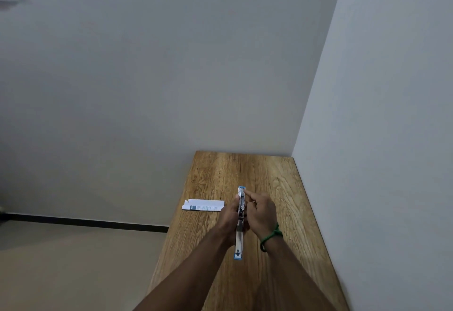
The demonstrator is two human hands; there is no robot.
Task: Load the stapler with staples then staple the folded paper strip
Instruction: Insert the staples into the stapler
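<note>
Gripping opened stapler [239, 222]: left hand [229, 220] beneath, right hand [261, 212] pinching atop; paper strip [203, 205] at table [269, 178] edge.

One head-worn wide view looks forward and down along the table [269, 176], near the hands.
</note>
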